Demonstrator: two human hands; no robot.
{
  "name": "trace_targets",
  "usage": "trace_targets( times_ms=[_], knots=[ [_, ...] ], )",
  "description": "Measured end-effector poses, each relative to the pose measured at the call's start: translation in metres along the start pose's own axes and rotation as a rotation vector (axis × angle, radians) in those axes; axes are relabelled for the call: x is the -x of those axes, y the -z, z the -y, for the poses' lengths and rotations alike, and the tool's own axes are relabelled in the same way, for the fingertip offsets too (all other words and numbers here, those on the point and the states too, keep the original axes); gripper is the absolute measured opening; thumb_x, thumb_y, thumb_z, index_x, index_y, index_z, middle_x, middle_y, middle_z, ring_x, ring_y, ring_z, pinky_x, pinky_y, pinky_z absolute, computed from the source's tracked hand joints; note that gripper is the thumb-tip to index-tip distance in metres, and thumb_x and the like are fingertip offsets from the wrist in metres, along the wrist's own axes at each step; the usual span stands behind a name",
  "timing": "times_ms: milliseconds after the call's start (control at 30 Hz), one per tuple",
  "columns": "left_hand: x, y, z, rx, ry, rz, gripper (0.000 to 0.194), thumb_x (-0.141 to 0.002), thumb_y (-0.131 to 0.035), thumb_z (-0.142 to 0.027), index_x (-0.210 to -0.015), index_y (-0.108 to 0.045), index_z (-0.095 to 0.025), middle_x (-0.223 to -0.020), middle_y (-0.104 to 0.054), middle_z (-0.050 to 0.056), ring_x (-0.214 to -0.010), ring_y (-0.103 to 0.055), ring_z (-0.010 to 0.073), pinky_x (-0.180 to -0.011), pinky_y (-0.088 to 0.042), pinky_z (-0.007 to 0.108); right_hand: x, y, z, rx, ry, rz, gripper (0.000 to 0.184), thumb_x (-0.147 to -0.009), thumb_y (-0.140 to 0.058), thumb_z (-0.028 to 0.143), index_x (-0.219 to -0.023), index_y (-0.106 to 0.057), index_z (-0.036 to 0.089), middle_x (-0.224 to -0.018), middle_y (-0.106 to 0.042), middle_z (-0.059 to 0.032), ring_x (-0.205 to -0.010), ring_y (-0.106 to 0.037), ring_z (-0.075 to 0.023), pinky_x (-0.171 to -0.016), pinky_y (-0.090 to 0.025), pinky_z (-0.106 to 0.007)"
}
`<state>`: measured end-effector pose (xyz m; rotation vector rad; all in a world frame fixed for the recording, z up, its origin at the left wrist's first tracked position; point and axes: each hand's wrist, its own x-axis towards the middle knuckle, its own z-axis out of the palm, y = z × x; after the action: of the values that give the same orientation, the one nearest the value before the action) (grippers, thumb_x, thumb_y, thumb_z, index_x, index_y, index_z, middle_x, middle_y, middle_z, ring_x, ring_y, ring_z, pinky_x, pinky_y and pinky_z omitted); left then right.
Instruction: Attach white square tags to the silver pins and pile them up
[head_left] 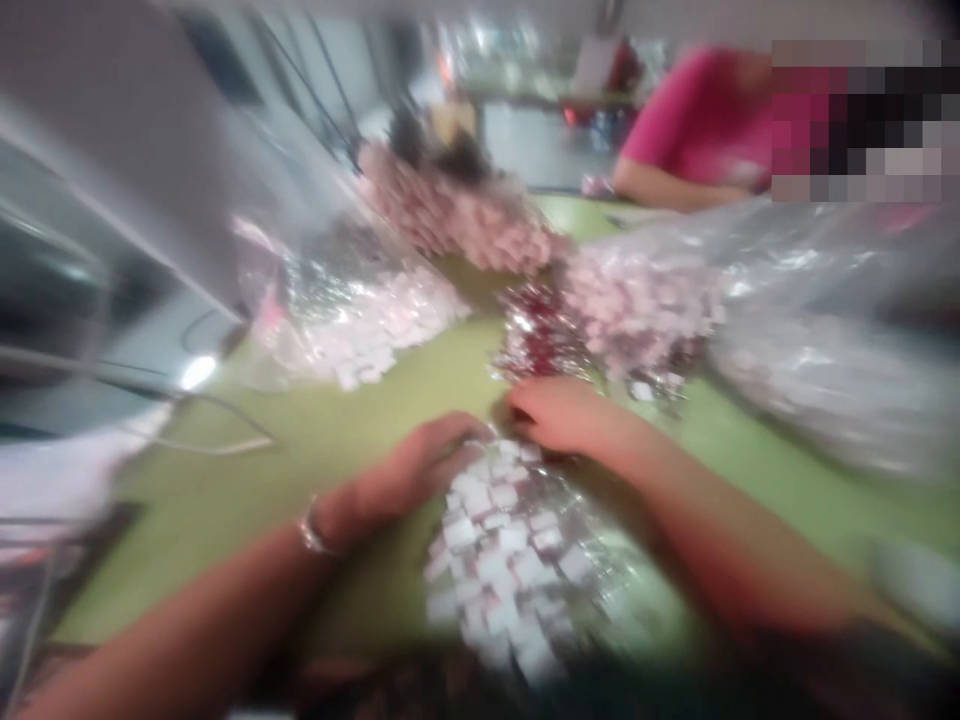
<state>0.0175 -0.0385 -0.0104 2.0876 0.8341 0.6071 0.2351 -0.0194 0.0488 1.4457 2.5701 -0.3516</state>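
Observation:
The whole view is smeared by motion. My left hand [416,470] and my right hand [559,412] rest at the far end of a clear plastic bag [517,560] filled with small pink-white pieces, lying on the green table [375,410]. Both hands touch the bag's top edge, fingers curled toward it, but the blur hides their grip. A bracelet sits on my left wrist. Just beyond my right hand lies a shiny red-and-silver bundle [540,335].
More clear bags of pink pieces lie behind: one at left [352,320], one at centre back [457,215], one at right [645,310]. A big empty-looking plastic bag [832,370] covers the right side. A person in a pink shirt [697,130] sits at the far right. Cables run at left.

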Motion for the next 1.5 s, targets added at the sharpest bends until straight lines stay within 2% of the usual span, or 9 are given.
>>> trace_targets(
  times_ms=[133,333,467,600,833,1033,1167,1333,1500],
  knots=[
    [-0.002,0.006,0.003,0.114,0.039,0.001,0.02,-0.09,-0.054,-0.029,-0.101,-0.063,-0.016,-0.103,-0.067,0.009,-0.094,-0.062,0.0174,-0.086,-0.049,0.03,-0.007,-0.006,0.001,-0.106,-0.012,0.031,0.019,-0.087,-0.05,0.021,-0.089,-0.069,0.018,-0.094,-0.071,-0.0099,-0.079,-0.062,-0.0191,-0.064,-0.039,-0.029],
    [-0.014,0.012,0.005,0.204,0.398,-0.18,0.025,-0.088,-0.053,-0.037,-0.087,-0.062,-0.014,-0.084,-0.068,0.007,-0.073,-0.061,0.0158,-0.069,-0.048,0.029,-0.003,-0.008,-0.003,-0.096,-0.018,0.081,0.021,-0.085,-0.047,0.018,-0.087,-0.068,0.014,-0.091,-0.07,-0.0117,-0.077,-0.061,-0.0192,-0.064,-0.038,-0.029],
    [-0.032,0.019,0.002,0.025,0.338,-0.073,0.022,-0.085,-0.055,-0.038,-0.081,-0.061,-0.017,-0.078,-0.066,0.003,-0.071,-0.059,0.0158,-0.066,-0.046,0.028,0.001,-0.013,0.002,-0.058,-0.093,0.008,0.02,-0.086,-0.048,0.021,-0.09,-0.066,0.014,-0.087,-0.07,-0.0116,-0.073,-0.061,-0.0189,-0.06,-0.036,-0.029],
    [-0.045,0.019,0.0,-0.055,0.252,0.03,0.023,-0.085,-0.053,-0.038,-0.079,-0.062,-0.018,-0.075,-0.064,0.001,-0.07,-0.058,0.0156,-0.063,-0.044,0.027,0.005,-0.012,0.009,-0.069,-0.121,0.055,0.021,-0.086,-0.047,0.022,-0.089,-0.067,0.015,-0.087,-0.07,-0.0111,-0.072,-0.061,-0.0182,-0.061,-0.036,-0.028],
    [-0.043,0.005,0.018,0.393,0.382,-0.083,0.027,-0.087,-0.056,-0.045,-0.087,-0.057,-0.017,-0.078,-0.069,0.004,-0.068,-0.061,0.0151,-0.066,-0.046,0.029,0.004,-0.006,-0.005,-0.209,-0.026,0.147,0.017,-0.083,-0.05,0.018,-0.082,-0.068,0.017,-0.086,-0.071,-0.008,-0.072,-0.06,-0.016,-0.063,-0.038,-0.026],
    [-0.045,0.014,0.02,0.862,0.492,-0.221,0.031,-0.084,-0.064,-0.041,-0.098,-0.064,-0.013,-0.078,-0.069,0.006,-0.052,-0.044,0.0064,-0.049,-0.031,0.022,0.001,-0.005,-0.018,-0.616,-0.167,-0.094,0.015,-0.081,-0.05,0.017,-0.07,-0.06,0.019,-0.075,-0.069,-0.0022,-0.065,-0.057,-0.013,-0.06,-0.04,-0.024],
    [-0.05,0.012,0.017,1.034,0.449,-0.243,0.019,-0.08,-0.07,-0.028,-0.09,-0.07,-0.011,-0.073,-0.066,0.004,-0.057,-0.048,0.006,-0.055,-0.039,0.021,0.003,-0.005,-0.007,-0.784,-0.167,-0.089,0.019,-0.084,-0.047,0.022,-0.067,-0.055,0.02,-0.063,-0.063,0.0012,-0.055,-0.052,-0.0114,-0.055,-0.039,-0.024],
    [-0.059,0.01,0.007,1.145,0.405,-0.199,0.012,-0.078,-0.071,-0.015,-0.088,-0.073,-0.009,-0.086,-0.07,0.007,-0.074,-0.06,0.0094,-0.077,-0.048,0.022,0.003,-0.003,-0.005,-0.765,-0.219,-0.246,0.018,-0.083,-0.049,0.027,-0.069,-0.057,0.019,-0.065,-0.058,0.002,-0.061,-0.052,-0.0122,-0.059,-0.038,-0.024],
    [-0.067,0.006,-0.003,1.183,0.374,-0.184,0.014,-0.079,-0.069,-0.012,-0.092,-0.073,-0.011,-0.084,-0.07,0.005,-0.068,-0.058,0.0064,-0.07,-0.049,0.018,0.005,0.0,-0.009,-0.83,-0.257,-0.207,0.022,-0.085,-0.047,0.028,-0.068,-0.058,0.019,-0.06,-0.054,0.0032,-0.055,-0.048,-0.011,-0.055,-0.036,-0.023]
  ],
)
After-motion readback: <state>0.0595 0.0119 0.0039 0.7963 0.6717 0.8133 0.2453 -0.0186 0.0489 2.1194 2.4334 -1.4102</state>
